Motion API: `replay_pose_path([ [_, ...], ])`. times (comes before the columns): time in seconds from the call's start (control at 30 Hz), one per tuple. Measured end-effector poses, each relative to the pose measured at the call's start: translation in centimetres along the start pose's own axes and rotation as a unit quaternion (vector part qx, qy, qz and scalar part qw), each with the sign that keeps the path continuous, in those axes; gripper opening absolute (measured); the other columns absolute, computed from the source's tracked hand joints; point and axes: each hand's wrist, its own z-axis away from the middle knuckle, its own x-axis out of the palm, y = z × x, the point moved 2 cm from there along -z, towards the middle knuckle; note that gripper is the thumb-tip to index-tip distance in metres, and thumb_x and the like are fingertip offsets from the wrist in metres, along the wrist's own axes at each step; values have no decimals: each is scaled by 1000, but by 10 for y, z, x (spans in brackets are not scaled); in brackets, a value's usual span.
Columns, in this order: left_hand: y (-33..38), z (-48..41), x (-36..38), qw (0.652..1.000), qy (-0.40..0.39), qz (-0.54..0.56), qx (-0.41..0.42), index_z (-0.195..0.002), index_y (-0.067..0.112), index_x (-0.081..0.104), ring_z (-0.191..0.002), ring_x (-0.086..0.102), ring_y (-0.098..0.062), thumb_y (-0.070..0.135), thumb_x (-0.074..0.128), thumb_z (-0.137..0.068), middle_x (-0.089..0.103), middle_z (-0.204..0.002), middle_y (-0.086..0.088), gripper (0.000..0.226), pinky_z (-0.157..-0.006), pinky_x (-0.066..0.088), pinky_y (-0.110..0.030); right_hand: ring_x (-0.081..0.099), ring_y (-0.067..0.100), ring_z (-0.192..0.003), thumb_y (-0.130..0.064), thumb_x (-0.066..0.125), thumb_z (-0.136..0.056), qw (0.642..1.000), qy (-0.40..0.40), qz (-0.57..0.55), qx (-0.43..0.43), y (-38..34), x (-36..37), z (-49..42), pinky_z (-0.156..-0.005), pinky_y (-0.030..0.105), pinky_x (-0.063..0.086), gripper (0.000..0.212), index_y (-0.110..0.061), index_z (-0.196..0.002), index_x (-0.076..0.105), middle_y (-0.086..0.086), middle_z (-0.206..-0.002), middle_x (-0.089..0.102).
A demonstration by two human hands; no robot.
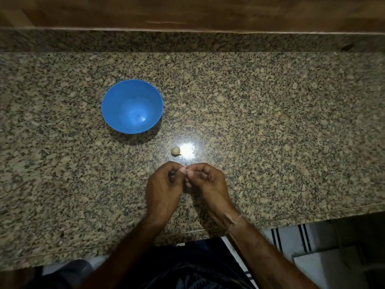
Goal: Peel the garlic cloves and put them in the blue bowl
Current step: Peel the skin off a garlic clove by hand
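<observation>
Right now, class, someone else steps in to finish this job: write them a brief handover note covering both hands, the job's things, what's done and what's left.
Hands: left hand and right hand both pinch a small pale clove, mostly hidden.
Another garlic piece lies on the counter just beyond them.
The bowl stands farther left, empty.
Done: nothing in the bowl yet.
Left: peel this clove, drop it in, then do the other piece.

counter=speckled beige-black polished granite worktop (270,122) under left hand (164,184) and right hand (208,182) | beyond hands=matching granite upstand strip (187,41), brown wooden panel (187,11) above it | just ahead of hands=bright white lamp glare (187,150) on the stone | near side, below right hand=white surface with paired black stripes (289,240), dim
</observation>
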Motion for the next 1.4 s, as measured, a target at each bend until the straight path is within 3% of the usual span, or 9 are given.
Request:
replay_pose_path([
  [0.27, -9, -9, 5, 998, 20, 41, -32, -93, 25, 73, -77, 71, -10, 35, 65, -100, 73, -80, 9, 14, -69, 56, -32, 66, 31, -84, -9, 75, -96, 1000, -16, 17, 18, 4, -4, -1, -91, 55, 58, 21, 2, -113, 70, 20, -93, 72],
  [0.4, -11, -14, 1, 998, 39, 31, -30, -98, 24, 73, -78, 67, -4, 20, 68, -98, 72, -84, 12, 6, -65, 48, -18, 65, 32, -84, -4, 73, -97, 1000, -8, 29, 8, 4, -9, -2, -89, 56, 58, 19, 5, -113, 68, 23, -92, 69],
  [0.53, -13, -15, -1, 998, 50, 12, -36, -87, 29, 71, -74, 68, -5, 29, 75, -93, 73, -78, 12, 7, -68, 55, -28, 66, 33, -91, -7, 72, -98, 999, -22, 38, -1, 2, -13, -4, -96, 62, 56, 17, -4, -114, 76, 34, -108, 72],
  [0.7, -8, -10, -1, 999, 33, 29, -9, -99, 31, 73, -81, 66, 2, 22, 73, -95, 73, -91, 14, 10, -71, 51, -21, 70, 17, -83, -4, 75, -95, 998, -16, 53, -43, 3, -17, -5, -81, 37, 62, 22, -1, -115, 66, 15, -87, 69],
  [0.77, -5, -8, -2, 998, 7, 62, -23, -90, 30, 75, -78, 68, -2, 35, 75, -94, 75, -83, 12, 6, -71, 54, -27, 68, 14, -83, -3, 77, -92, 993, -11, 90, -77, 2, -17, -5, -77, 27, 58, 19, 2, -107, 66, 6, -87, 70],
  [0.87, -2, -9, 1, 989, -63, 123, -56, -81, 24, 80, -77, 74, -13, 33, 78, -92, 77, -77, 4, 15, -73, 57, -34, 67, 17, -86, -5, 79, -92, 985, -16, 131, -113, 1, -17, -5, -79, 35, 59, 14, 0, -102, 71, 0, -88, 73],
  [1.03, -6, -9, 4, 974, -75, 193, -89, -83, 18, 81, -82, 78, -25, 23, 75, -95, 79, -80, -5, 13, -84, 63, -47, 70, 19, -88, -4, 77, -94, 981, -25, 142, -131, -1, -14, -2, -81, 36, 61, 12, -6, -106, 76, 11, -98, 77],
  [1.3, -16, -8, 7, 993, -46, 94, -60, -93, 20, 74, -77, 71, -2, 14, 69, -98, 76, -83, 4, 9, -70, 54, -21, 67, 11, -88, -1, 79, -91, 984, -11, 128, -124, 2, -11, -1, -83, 25, 58, 22, -10, -111, 77, 2, -96, 75],
  [1.4, -18, -9, 5, 994, -23, 85, -61, -92, 23, 70, -78, 70, -5, 0, 72, -88, 74, -86, 7, 24, -74, 60, -27, 67, 11, -88, 0, 77, -91, 983, -7, 134, -125, 1, -12, -1, -83, 24, 57, 22, -11, -111, 77, 2, -96, 75],
])
